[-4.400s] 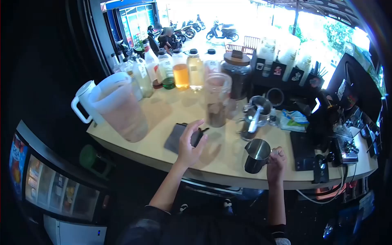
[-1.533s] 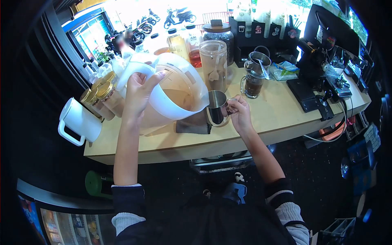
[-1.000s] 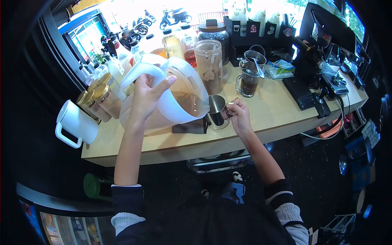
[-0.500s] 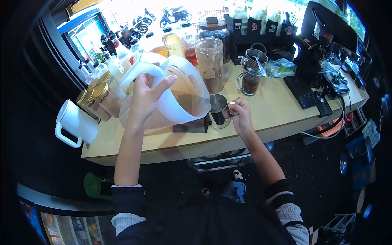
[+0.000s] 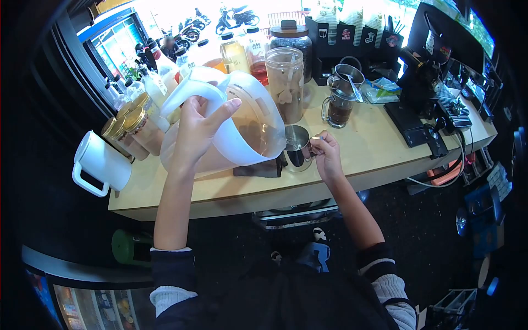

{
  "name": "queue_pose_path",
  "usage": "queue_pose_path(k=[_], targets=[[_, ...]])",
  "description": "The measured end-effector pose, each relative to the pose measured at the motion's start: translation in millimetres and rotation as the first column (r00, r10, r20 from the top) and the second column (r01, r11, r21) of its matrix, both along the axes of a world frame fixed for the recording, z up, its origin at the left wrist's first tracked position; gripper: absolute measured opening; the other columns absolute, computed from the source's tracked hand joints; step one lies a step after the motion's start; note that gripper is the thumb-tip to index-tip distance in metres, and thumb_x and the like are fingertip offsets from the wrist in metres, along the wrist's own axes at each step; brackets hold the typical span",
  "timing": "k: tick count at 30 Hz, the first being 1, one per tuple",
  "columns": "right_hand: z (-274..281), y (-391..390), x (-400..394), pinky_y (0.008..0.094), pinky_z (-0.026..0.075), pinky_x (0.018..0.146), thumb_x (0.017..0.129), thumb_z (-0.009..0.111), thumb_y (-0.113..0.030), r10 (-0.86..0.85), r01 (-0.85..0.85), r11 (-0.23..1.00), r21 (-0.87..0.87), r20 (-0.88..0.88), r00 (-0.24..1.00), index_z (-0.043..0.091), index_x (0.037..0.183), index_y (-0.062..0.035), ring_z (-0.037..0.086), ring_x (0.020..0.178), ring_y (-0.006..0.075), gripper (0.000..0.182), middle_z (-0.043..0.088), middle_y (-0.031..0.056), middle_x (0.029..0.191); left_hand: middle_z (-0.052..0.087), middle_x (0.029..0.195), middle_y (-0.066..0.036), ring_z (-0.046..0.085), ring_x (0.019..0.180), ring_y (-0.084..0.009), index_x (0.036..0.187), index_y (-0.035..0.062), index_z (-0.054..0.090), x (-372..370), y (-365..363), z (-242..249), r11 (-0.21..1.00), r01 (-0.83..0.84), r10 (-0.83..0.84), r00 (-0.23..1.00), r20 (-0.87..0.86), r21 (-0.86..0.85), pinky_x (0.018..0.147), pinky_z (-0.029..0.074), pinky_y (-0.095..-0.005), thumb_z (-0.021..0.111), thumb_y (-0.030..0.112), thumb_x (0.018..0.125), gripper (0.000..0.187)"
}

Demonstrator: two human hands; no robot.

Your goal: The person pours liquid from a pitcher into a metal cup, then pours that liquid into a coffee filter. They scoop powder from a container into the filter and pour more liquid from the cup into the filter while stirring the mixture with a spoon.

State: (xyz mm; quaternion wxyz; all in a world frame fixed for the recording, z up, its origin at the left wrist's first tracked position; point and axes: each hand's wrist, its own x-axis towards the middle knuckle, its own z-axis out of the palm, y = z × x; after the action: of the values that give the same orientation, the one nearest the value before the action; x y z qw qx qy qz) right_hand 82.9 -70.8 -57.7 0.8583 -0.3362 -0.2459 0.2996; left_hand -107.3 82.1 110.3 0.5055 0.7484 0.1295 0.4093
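Note:
A large translucent plastic pitcher (image 5: 242,153) is tipped on its side, its mouth facing right, with some brownish liquid seen inside. My left hand (image 5: 199,129) is closed round its white handle, thumb along the top. The pitcher's lip is at the rim of a small shiny metal jug (image 5: 297,138). With bent fingers, my right hand (image 5: 328,155) grips the jug's handle from the right. The jug is near the counter's front edge. A dark folded cloth (image 5: 258,169) lies partly under the pitcher.
Behind the pitcher stand a tall clear canister (image 5: 285,82), several bottles (image 5: 235,55) and gold-lidded jars (image 5: 137,124). A white jug (image 5: 104,162) is at the counter's left end. Further right are a glass mug (image 5: 338,107) with a strainer and a black machine (image 5: 421,82).
The view has shifted very slightly. Both hands keep their grips, and the tilted pitcher stays at the metal jug's rim.

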Motion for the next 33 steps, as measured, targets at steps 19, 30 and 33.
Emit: queue_pose_path(k=[19,30,33], targets=[[-7,0,-1,0.0247,0.036,0.056,0.084,0.054,-0.003,-0.022,0.026,0.998,-0.064,0.060,0.998,0.043,0.070,-0.0101,0.034,0.053,0.0060,0.019,0.036,-0.0045,0.058,0.058,0.103,-0.011,0.056,0.095,-0.0151,0.108,-0.0043,0.052,-3,0,-1,1.000,0.017,-0.018,1.000,0.014,0.016,0.083,0.045,-0.0288,0.075,0.023,0.075,0.048],[-10,2,1,0.0260,0.036,0.053,0.084,0.054,-0.003,-0.033,0.037,0.997,-0.061,0.060,0.998,0.041,0.068,-0.0114,0.033,0.050,0.0067,0.022,0.034,-0.0046,0.057,0.057,0.107,-0.013,0.054,0.100,-0.0174,0.110,-0.0057,0.050,-4,1,-2,1.000,0.001,-0.001,1.000,0.013,0.013,0.086,0.044,-0.0299,0.076,0.024,0.074,0.053],[-10,3,1,0.0259,0.036,0.052,0.084,0.055,-0.004,-0.046,0.048,0.998,-0.045,0.052,0.998,0.041,0.068,-0.0119,0.034,0.050,0.0067,0.023,0.034,-0.0047,0.057,0.056,0.108,-0.013,0.054,0.100,-0.0176,0.110,-0.0059,0.050,-5,1,-2,1.000,-0.012,0.011,1.000,0.007,0.017,0.086,0.044,-0.0301,0.077,0.025,0.074,0.054]])
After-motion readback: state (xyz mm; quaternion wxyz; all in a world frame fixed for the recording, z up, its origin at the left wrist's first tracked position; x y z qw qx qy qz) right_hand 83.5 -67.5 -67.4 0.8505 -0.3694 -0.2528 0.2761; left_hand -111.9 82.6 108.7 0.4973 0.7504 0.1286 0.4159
